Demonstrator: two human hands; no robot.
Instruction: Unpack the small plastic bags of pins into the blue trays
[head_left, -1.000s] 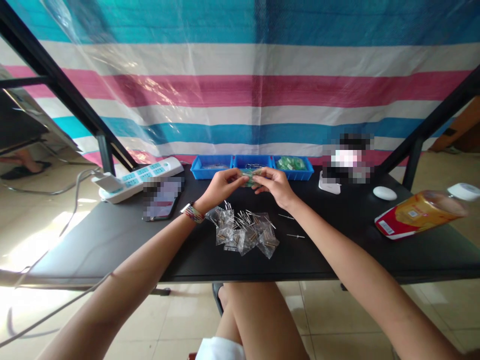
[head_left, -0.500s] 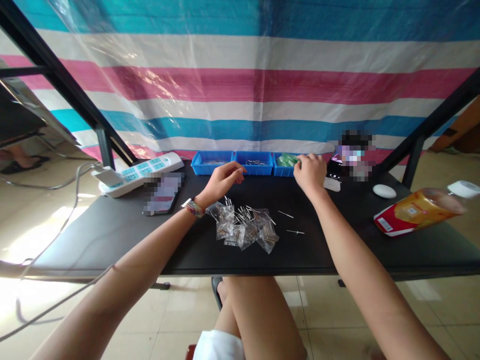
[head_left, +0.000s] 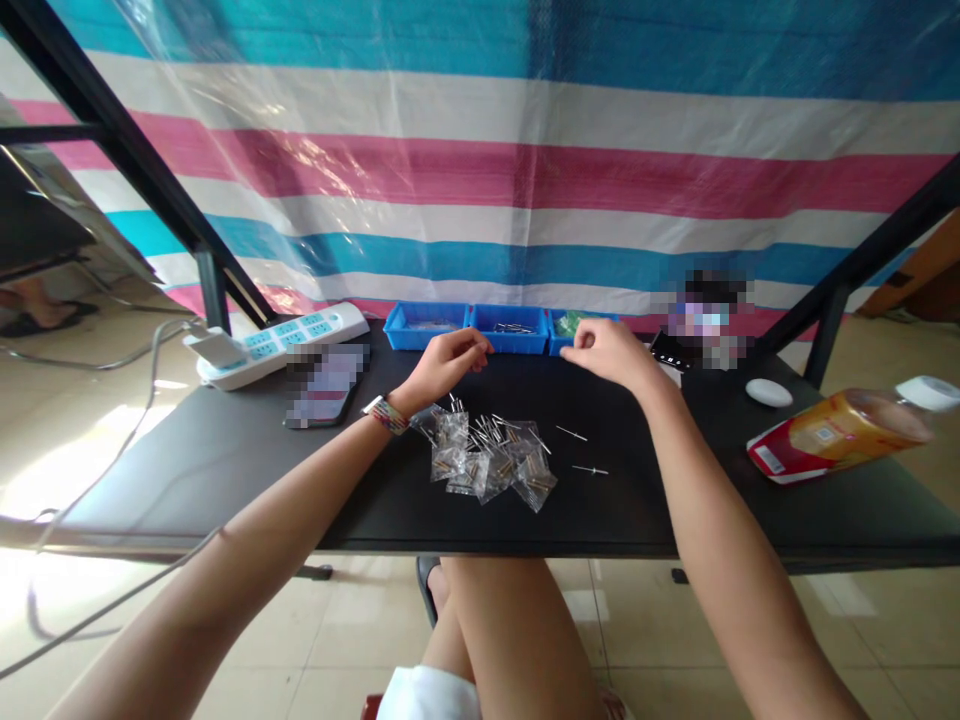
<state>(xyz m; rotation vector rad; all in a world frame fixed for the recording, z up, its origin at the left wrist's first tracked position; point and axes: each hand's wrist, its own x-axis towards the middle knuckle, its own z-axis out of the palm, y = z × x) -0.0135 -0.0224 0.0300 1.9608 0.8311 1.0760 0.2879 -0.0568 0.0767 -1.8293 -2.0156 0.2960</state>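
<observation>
My left hand (head_left: 448, 364) is closed, thumb against curled fingers, in front of the left and middle blue bins. Whatever it may hold is hidden. My right hand (head_left: 609, 353) is pinched just in front of the right blue bin (head_left: 558, 346), partly covering it; anything between its fingertips is too small to name. Green pieces (head_left: 571, 322) lie in that bin. The middle blue bin (head_left: 517, 343) contains thin metal pins, and the left blue bin (head_left: 411, 340) has small pieces I cannot identify. Below my hands lies a pile of small clear plastic bags (head_left: 491, 472) and loose metal pins (head_left: 489, 432).
Two separate pins (head_left: 590, 470) rest right of the pile. A power strip (head_left: 300, 340) and a phone (head_left: 326, 388) occupy the left side. On the right are a white oval object (head_left: 769, 393) and a drink bottle (head_left: 832, 435) lying on its side. Black frame bars flank the table.
My right hand has drawn back from the right bin, toward me and slightly left, its fingers now pinched. The left hand stays nearly in place.
</observation>
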